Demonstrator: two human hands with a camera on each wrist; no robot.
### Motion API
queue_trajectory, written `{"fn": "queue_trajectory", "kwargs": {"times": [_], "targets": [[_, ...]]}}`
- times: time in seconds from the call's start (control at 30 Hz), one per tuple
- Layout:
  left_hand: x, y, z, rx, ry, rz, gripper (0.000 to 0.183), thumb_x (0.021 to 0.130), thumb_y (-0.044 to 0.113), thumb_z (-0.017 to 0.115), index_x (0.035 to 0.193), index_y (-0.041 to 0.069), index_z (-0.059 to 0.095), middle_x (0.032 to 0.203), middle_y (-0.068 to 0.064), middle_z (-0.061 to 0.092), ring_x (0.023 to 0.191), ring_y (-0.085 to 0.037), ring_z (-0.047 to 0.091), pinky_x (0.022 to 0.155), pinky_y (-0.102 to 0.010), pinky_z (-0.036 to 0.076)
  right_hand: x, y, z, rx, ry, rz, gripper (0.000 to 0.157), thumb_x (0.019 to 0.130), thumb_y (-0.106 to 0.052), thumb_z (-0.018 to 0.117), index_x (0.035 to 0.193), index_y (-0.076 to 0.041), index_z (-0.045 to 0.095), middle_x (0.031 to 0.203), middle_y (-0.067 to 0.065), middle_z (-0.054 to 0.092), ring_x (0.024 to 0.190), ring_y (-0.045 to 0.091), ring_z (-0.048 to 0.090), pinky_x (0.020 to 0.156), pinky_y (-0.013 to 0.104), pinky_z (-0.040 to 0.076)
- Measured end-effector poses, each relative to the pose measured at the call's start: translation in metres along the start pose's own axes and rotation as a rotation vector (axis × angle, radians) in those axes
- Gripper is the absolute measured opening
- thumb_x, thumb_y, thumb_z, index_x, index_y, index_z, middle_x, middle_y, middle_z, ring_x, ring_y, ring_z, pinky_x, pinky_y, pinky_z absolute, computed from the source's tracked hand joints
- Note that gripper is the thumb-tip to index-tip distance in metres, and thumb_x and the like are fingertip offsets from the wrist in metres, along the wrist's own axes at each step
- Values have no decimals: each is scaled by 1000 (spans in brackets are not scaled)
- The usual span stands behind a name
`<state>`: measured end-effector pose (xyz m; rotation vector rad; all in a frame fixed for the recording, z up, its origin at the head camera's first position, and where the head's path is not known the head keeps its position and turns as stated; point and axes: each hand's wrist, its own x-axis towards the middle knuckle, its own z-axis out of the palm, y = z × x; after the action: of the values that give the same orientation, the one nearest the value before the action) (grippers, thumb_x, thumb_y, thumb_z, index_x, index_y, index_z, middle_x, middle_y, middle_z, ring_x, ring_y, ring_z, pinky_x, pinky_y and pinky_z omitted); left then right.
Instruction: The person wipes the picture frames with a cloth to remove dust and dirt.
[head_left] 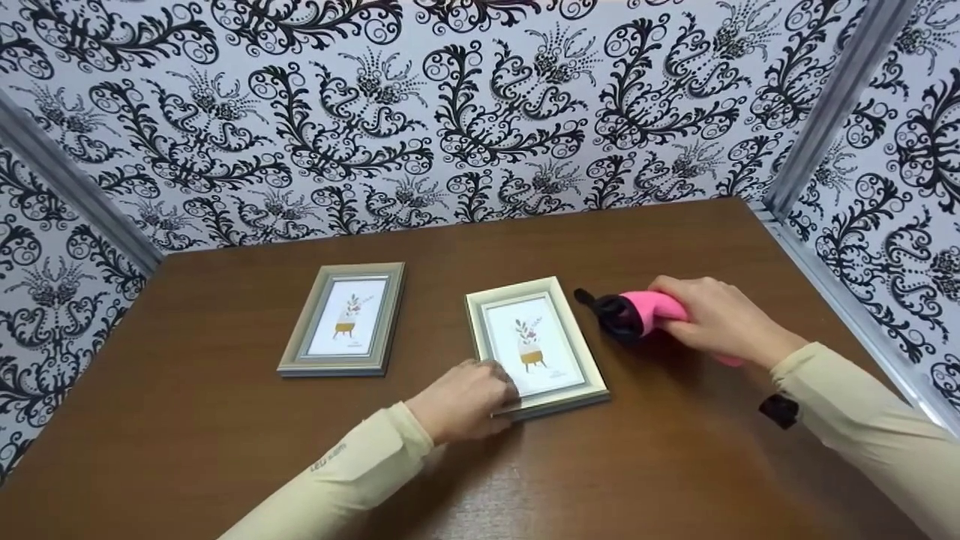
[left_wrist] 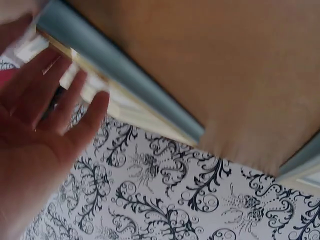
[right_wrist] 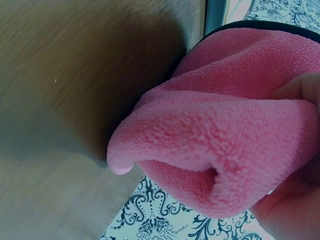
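Observation:
In the head view, my left hand (head_left: 469, 397) is at the lower left corner of a cream picture frame (head_left: 589, 352) with a plant print. The left wrist view shows the loosely bent, blurred fingers (left_wrist: 90, 117) beside the frame's grey side edge (left_wrist: 125, 70); whether they touch it is unclear. To the right of that frame, my right hand (head_left: 720, 311) grips a bunched pink fleecy cloth (head_left: 654, 306) with a black part toward the frame. Its folds and black edging fill much of the right wrist view, where the cloth (right_wrist: 225, 130) hides most of the fingers.
A second, similar picture frame (head_left: 394, 319) lies flat to the left on the brown wooden table (head_left: 187, 427). Patterned black-and-white panels (head_left: 480, 112) enclose the back and sides, with metal posts (head_left: 825, 112) at the corners.

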<state>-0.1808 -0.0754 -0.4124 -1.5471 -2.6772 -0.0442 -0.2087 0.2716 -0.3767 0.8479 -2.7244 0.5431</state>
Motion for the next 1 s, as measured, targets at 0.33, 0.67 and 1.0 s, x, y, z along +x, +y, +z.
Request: {"fn": "queue_trajectory", "kwargs": {"times": [0.33,0.67,1.0], "targets": [[-1,-6,8,-33,-110,-245,85,80,51,70,132,-13,48,137,-33,43,131,-44,39,105,-43,36,3,-4,2,3,-14,-1,22,81,-9,71,99,-16,61,70,-7,51,63,16,48,56,33,38],[1,7,-1,56,-167,-132,83,71,50,78,124,-9,54,131,-28,52,125,-40,47,96,-39,46,32,-18,-16,30,18,119,29,82,1,59,108,-11,59,81,6,61,70,23,57,58,41,49],[5,17,2,121,-119,-63,74,65,51,82,110,-2,57,115,-15,56,115,-30,54,91,-31,49,75,-28,15,-61,119,48,32,85,3,64,115,-1,55,96,17,65,82,34,62,72,48,53]]}}
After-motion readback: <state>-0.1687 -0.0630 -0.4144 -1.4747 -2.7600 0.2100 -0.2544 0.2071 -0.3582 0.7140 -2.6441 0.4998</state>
